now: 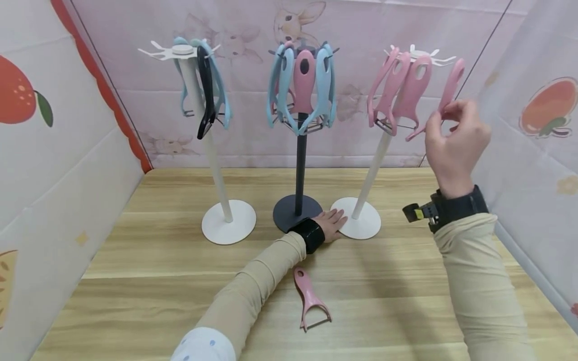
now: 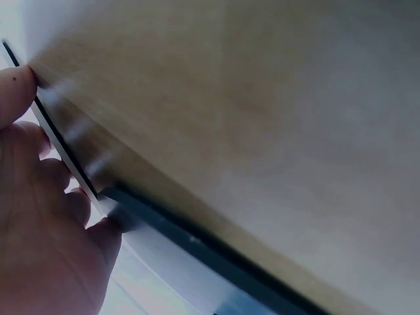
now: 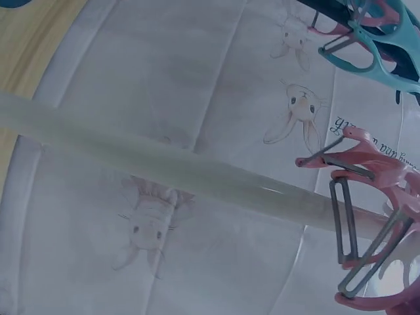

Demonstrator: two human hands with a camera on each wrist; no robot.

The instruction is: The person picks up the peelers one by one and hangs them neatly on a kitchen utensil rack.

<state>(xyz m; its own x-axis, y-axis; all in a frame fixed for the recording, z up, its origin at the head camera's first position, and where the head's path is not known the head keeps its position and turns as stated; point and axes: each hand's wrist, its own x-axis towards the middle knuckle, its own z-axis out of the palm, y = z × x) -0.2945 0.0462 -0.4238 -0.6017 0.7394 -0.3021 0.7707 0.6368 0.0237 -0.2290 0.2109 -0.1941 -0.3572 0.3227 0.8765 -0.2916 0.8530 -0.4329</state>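
Observation:
My right hand (image 1: 458,143) pinches a pink peeler (image 1: 450,87) between thumb and fingers, its handle pointing up beside the hooks of the right white stand (image 1: 374,168). Several pink peelers (image 1: 397,87) hang from that stand; their metal blades (image 3: 346,220) show in the right wrist view, where the hand itself is out of sight. Down on the table, my left hand (image 1: 331,225) lies with straight fingers on the edge of the right stand's round white base (image 1: 363,230). The left wrist view shows the left hand (image 2: 46,236) from close up, beside thin base edges.
A black stand (image 1: 301,165) in the middle carries blue and pink peelers (image 1: 304,82). On the left white stand (image 1: 215,170) hang blue peelers (image 1: 220,82) and a black one (image 1: 206,95). Another pink peeler (image 1: 307,291) lies on the wooden table (image 1: 135,281), near the left forearm.

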